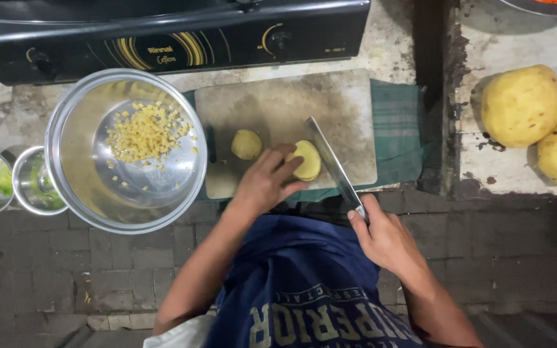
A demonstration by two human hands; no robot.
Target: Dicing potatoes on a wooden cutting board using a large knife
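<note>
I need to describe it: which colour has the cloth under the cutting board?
The cloth is green with a faint check, in the head view.

Worn, stained concrete counter; black gas stove at back; grey paver floor; dim light.

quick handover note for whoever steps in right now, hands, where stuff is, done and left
Left hand: fingers pressing a peeled potato piece flat on the cutting board.
Right hand: gripping the knife, blade against that piece's right side.
A second potato piece lies apart on the board, uncut.
Done: small potato cubes sit in the steel bowl left of the board.
Left: both board pieces, plus two whole peeled potatoes on the counter to the right.
</note>
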